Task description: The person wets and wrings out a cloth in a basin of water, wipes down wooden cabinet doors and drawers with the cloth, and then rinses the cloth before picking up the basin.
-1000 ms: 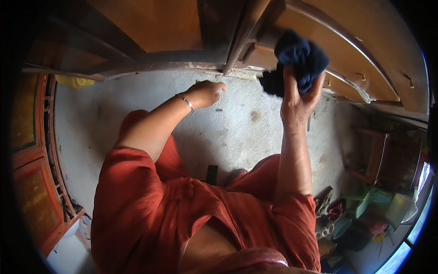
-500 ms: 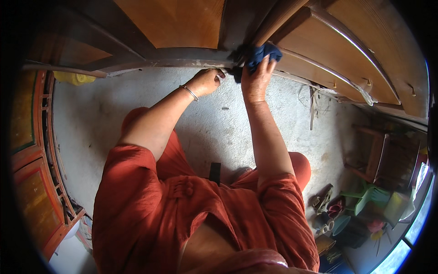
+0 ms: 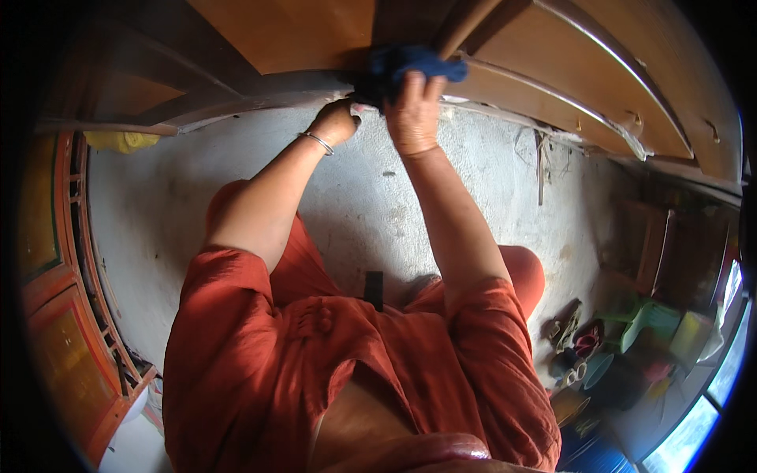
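Viewing remotely, I see floor point(image 3: 378, 209) between cabinet point(image 3: 300, 35) edge and knees point(image 3: 522, 276); right hand point(image 3: 414, 117), arm point(image 3: 447, 205) outstretched, clamps cloth point(image 3: 404, 63) against the cabinet; left hand point(image 3: 334, 123) curls beside it, its hold I cannot tell.

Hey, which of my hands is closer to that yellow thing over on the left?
Your left hand: it is right of the yellow thing, near the lower edge of the wooden cabinet. Your right hand is farther right, holding the dark blue cloth at the cabinet.
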A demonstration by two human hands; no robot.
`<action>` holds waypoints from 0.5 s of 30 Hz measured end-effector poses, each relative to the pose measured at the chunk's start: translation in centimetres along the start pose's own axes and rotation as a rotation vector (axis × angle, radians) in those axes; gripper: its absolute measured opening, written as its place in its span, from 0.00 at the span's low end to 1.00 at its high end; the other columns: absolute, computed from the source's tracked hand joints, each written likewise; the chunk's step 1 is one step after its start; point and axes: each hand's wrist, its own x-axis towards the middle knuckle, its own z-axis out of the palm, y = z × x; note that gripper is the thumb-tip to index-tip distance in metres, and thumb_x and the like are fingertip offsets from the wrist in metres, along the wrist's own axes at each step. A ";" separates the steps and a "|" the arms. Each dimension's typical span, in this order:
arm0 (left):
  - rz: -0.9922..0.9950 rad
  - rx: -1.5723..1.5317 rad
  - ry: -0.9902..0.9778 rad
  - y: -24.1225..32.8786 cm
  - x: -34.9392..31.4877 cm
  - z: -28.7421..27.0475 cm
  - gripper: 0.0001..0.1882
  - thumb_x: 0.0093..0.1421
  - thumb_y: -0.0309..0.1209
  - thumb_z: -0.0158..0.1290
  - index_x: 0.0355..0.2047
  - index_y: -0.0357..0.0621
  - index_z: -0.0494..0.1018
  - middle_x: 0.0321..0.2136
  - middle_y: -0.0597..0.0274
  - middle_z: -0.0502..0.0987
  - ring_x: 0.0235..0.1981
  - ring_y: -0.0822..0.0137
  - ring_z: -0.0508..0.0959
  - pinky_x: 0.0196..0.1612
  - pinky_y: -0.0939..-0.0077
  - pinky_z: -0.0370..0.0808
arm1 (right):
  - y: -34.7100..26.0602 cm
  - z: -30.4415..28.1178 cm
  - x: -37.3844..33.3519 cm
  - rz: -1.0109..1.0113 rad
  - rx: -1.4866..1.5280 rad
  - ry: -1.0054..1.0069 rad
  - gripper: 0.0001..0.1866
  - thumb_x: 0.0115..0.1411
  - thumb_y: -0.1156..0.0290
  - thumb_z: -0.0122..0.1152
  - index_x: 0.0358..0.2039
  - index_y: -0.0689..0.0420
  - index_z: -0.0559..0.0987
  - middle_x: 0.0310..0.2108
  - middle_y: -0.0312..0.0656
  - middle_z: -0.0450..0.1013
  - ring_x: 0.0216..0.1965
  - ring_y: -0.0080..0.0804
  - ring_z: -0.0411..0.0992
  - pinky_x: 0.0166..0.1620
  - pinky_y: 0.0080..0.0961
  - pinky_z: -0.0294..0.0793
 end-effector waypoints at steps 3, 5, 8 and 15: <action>-0.029 -0.011 0.005 -0.9 0.2 -0.4 0.18 0.52 0.26 0.49 0.44 0.39 0.72 0.42 0.45 0.76 0.44 0.48 0.75 0.48 0.65 0.71 | 0.7 3.0 -4.4 0.168 -0.090 -0.317 0.19 0.52 0.78 0.51 0.46 0.54 0.68 0.36 0.53 0.65 0.37 0.50 0.67 0.44 0.40 0.70; -0.032 0.004 0.039 -0.1 0.0 -0.1 0.18 0.53 0.25 0.48 0.45 0.39 0.72 0.37 0.47 0.78 0.40 0.54 0.77 0.45 0.69 0.72 | 1.4 3.2 -6.0 0.283 -0.014 -0.422 0.21 0.51 0.80 0.53 0.47 0.55 0.66 0.39 0.54 0.65 0.41 0.54 0.68 0.46 0.42 0.70; -0.069 -0.199 -0.025 -0.4 0.5 0.4 0.16 0.53 0.28 0.49 0.42 0.40 0.73 0.39 0.46 0.77 0.44 0.52 0.76 0.48 0.67 0.71 | 4.2 1.8 -6.8 0.591 0.093 -0.413 0.24 0.48 0.83 0.57 0.47 0.55 0.67 0.45 0.57 0.64 0.46 0.61 0.67 0.46 0.45 0.71; 0.125 -0.236 -0.066 0.7 0.6 0.9 0.15 0.54 0.18 0.44 0.43 0.35 0.71 0.33 0.57 0.78 0.36 0.68 0.78 0.42 0.76 0.73 | 7.4 -8.1 -0.5 0.450 0.134 -0.565 0.23 0.48 0.68 0.63 0.46 0.58 0.71 0.38 0.55 0.71 0.41 0.56 0.70 0.44 0.42 0.71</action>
